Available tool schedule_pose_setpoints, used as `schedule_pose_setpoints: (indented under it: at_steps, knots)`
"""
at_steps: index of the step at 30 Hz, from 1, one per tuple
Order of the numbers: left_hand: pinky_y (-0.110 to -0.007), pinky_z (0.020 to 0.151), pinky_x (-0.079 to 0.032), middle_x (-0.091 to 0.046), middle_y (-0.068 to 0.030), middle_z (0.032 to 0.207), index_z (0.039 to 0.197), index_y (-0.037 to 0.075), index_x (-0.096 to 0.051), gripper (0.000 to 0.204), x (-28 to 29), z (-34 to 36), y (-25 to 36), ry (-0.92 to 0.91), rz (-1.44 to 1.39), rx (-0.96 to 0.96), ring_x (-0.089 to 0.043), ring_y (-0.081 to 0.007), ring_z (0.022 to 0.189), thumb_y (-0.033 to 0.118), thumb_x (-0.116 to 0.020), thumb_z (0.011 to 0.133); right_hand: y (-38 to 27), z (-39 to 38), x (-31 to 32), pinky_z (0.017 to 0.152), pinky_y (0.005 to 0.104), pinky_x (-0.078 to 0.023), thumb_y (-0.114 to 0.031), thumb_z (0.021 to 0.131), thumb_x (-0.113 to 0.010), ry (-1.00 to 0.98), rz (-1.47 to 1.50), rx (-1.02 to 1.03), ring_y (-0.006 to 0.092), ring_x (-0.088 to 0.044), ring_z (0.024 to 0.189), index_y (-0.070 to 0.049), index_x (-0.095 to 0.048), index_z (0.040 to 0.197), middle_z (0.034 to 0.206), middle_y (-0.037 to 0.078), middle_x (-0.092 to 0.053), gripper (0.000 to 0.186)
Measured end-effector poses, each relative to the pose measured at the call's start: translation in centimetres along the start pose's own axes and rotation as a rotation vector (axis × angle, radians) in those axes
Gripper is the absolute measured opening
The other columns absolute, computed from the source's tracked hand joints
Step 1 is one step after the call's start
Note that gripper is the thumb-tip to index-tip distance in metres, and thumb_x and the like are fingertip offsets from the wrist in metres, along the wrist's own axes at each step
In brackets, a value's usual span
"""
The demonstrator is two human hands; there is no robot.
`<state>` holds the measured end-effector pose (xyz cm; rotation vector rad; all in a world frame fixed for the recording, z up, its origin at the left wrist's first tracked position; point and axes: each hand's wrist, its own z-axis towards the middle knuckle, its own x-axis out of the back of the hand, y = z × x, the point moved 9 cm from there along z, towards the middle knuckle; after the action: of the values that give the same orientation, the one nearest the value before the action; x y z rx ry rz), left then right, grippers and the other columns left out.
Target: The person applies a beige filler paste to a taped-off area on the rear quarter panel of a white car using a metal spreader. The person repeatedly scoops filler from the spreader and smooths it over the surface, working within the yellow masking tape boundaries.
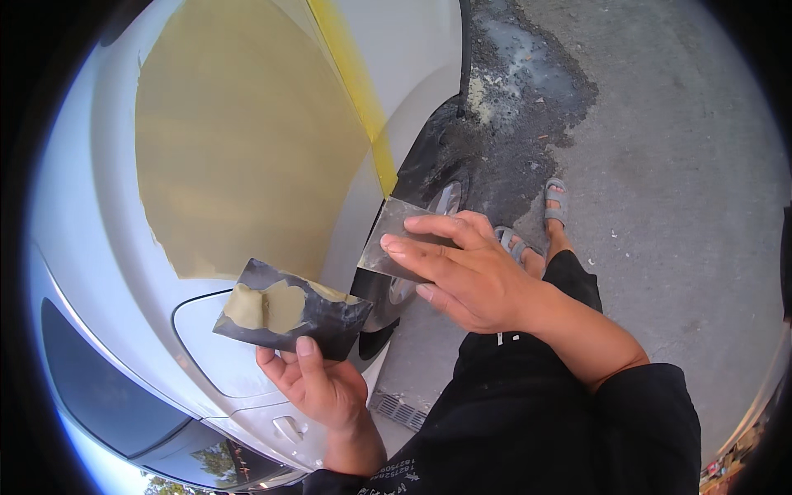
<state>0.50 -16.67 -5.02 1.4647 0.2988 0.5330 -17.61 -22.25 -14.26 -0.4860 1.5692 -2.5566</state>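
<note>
My left hand [326, 392] is closed on the lower edge of a dark, flat putty board [330, 326], thumb on top and fingers beneath. A thick lump of beige putty [247, 307] sits at the board's left end, with a thinner smear beside it. In my right hand [487, 276] is a thin greyish putty spreader [384, 247], pressed between fingers on top and the thumb. Its lower corner is close to the board's right end; I cannot tell whether they touch. Beyond both hands, a broad smooth beige filler patch [247, 148] covers part of the white car body [429, 41].
A yellow band [351, 82] runs along the patch's right side. Below the patch is a fuel flap [202, 338], and a wheel [450, 198] stands near my right hand. Dark wet ground [528, 107] lies beside the car. My sandalled feet [554, 202] are on grey concrete [668, 206].
</note>
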Motion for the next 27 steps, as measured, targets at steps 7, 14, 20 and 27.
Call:
schedule_pose_setpoints:
  at_steps: [7, 14, 20, 27]
  knots:
    - [-0.037, 0.097, -0.043, -0.055, -0.0152, 0.120, 0.131, 0.000, -0.029, 0.046, 1.3, -1.0, -1.5, -0.062, 0.022, -0.042, -0.055, -0.0207, 0.109, -0.001, -0.049, 0.090, -4.5, -2.3, -3.6, 0.090, 0.0458, -0.034, -0.014, 0.082, -0.063, 0.014, -0.198, 0.143, 0.0182, -0.051, 0.116, -0.016, -0.057, 0.117, 0.124, -0.003, -0.059, 0.036]
    - [-0.041, 0.100, -0.041, -0.053, -0.0146, 0.124, 0.129, 0.002, -0.033, 0.043, 5.3, -1.1, 1.1, -0.040, 0.113, -0.357, -0.053, -0.0233, 0.113, -0.001, -0.051, 0.089, 0.6, -2.2, -4.0, 0.087, 0.0456, -0.035, -0.010, 0.077, -0.062, 0.099, -0.326, 0.073, 0.0192, -0.048, 0.117, -0.014, -0.055, 0.123, 0.127, -0.002, -0.056, 0.047]
    - [-0.045, 0.105, -0.035, -0.048, -0.0143, 0.131, 0.131, 0.005, -0.036, 0.046, 9.0, 0.7, 1.8, -0.084, 0.104, -0.412, -0.047, -0.0260, 0.120, 0.000, -0.051, 0.088, 3.9, 0.9, -3.8, 0.086, 0.0446, -0.035, -0.005, 0.075, -0.063, 0.268, -0.336, 0.141, 0.0199, -0.047, 0.118, -0.015, -0.054, 0.123, 0.128, -0.003, -0.055, 0.050]
    - [-0.044, 0.105, -0.034, -0.049, -0.0171, 0.128, 0.131, -0.002, -0.037, 0.044, 10.7, 2.8, 2.6, -0.149, 0.123, -0.479, -0.049, -0.0264, 0.117, 0.001, -0.047, 0.088, 5.1, 2.0, -5.7, 0.086, 0.0463, -0.035, -0.006, 0.077, -0.061, 0.330, -0.325, 0.204, 0.0182, -0.046, 0.120, -0.019, -0.053, 0.125, 0.130, -0.005, -0.053, 0.050]
